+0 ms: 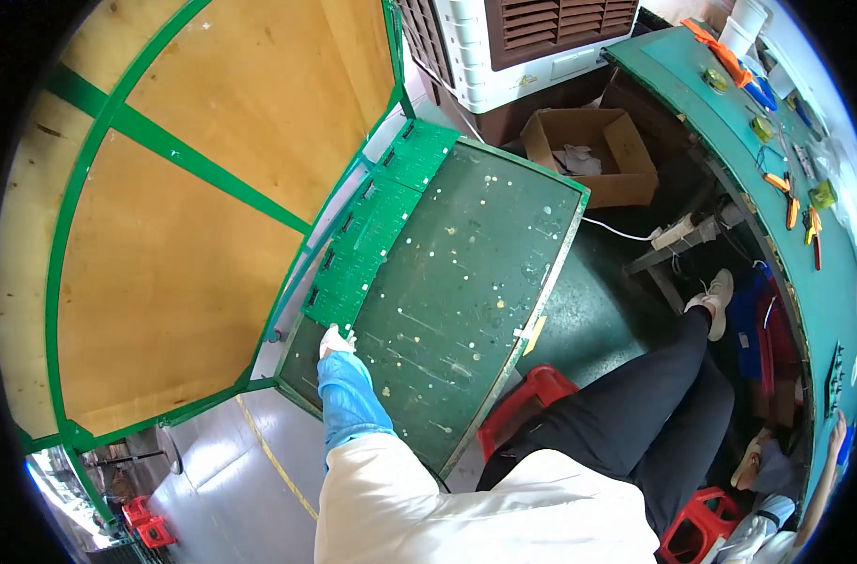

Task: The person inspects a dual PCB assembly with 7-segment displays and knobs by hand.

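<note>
My left hand (337, 341), in a white glove with a blue sleeve cover, reaches to the near end of a row of green circuit boards. Its fingers are closed at the corner of the nearest green circuit board (340, 293). Farther along the row lie another green circuit board (376, 212) and a third green circuit board (419, 154), each with small black parts along the left edge. The boards rest along the left side of a dark green, paint-spotted tabletop (475, 273). My right hand is out of view.
A green-framed wooden panel (203, 244) rises at left. Beyond the tabletop are an air cooler (541, 47) and an open cardboard box (593, 155). A green workbench (776, 179) at right carries pliers (787, 199). A co-worker's hand (836, 440) and red stools (701, 526) are at lower right.
</note>
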Motion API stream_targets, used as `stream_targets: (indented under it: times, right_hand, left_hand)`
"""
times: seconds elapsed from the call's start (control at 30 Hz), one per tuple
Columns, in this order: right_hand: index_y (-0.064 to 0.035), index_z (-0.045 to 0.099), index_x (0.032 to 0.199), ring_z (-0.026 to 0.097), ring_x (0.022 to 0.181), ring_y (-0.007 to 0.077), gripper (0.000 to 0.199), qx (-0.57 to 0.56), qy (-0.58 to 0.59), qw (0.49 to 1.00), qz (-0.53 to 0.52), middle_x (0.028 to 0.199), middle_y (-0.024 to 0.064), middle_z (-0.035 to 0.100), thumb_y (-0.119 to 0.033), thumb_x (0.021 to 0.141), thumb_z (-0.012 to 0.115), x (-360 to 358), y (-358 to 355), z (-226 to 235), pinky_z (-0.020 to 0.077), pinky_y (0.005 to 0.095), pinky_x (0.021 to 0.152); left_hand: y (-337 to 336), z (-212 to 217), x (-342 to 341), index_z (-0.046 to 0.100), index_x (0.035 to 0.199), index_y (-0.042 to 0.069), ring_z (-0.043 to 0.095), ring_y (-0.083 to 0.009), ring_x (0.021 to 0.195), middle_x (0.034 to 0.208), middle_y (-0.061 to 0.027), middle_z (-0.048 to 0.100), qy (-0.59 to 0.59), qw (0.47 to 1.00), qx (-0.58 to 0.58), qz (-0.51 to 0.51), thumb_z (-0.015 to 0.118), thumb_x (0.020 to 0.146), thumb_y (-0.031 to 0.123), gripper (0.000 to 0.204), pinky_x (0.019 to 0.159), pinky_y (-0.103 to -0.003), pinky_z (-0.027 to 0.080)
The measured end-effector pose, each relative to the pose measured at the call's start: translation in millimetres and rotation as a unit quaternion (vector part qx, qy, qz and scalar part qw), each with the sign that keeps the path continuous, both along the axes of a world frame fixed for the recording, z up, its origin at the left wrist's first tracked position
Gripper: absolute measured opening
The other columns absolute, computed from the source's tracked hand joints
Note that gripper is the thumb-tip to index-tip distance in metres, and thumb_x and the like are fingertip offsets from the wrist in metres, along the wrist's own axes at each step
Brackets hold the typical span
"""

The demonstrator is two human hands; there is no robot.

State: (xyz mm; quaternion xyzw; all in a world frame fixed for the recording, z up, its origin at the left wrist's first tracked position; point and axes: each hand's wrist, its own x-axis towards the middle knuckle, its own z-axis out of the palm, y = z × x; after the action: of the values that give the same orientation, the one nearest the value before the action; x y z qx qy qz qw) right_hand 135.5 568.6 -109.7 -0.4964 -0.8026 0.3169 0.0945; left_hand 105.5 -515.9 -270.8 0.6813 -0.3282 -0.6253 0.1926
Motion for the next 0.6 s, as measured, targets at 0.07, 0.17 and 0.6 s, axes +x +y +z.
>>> stream_targets:
  times: [0.07, 0.17, 0.6]
  right_hand:
    - [-0.0104, 0.050, 0.113, 0.053, 0.084, 0.0126, 0.038, -0.049, 0.018, 0.998, 0.035, 0.101, 0.0069, 0.055, -0.036, 0.087, 0.041, -94.1, -29.5, 28.5, 0.0398, 0.0248, 0.074]
    - [-0.0124, 0.049, 0.115, 0.052, 0.084, 0.0101, 0.039, -0.110, 0.046, 0.992, 0.029, 0.103, 0.0053, 0.054, -0.037, 0.087, 0.040, -98.8, -51.8, 51.6, 0.0382, 0.0230, 0.076]
    - [-0.0092, 0.057, 0.104, 0.042, 0.052, 0.0046, 0.032, -0.116, 0.034, 0.962, 0.244, 0.078, 0.0032, 0.057, -0.032, 0.082, 0.050, -164.2, -351.1, 131.2, 0.0323, 0.0196, 0.046]
  left_hand:
    - [-44.7, -67.5, 84.0, 0.037, 0.121, 0.004, 0.054, -0.0246, 0.090, 0.097, -0.0120, 0.053, -0.063, 0.975, -0.096, -0.191, 0.043, 0.088, 0.022, 0.038, 0.074, -0.039, 0.046]
    - [-34.4, -72.8, 74.0, 0.046, 0.113, 0.003, 0.054, -0.0255, 0.088, 0.094, -0.0127, 0.054, 0.144, 0.987, -0.026, 0.071, 0.055, 0.081, 0.021, 0.037, 0.076, -0.038, 0.046]
    - [138.9, 111.4, 29.4, 0.045, 0.097, 0.003, 0.053, -0.0207, 0.080, 0.091, -0.0094, 0.054, 0.186, 0.930, -0.209, -0.237, 0.041, 0.086, 0.011, 0.014, 0.068, -0.035, 0.045]
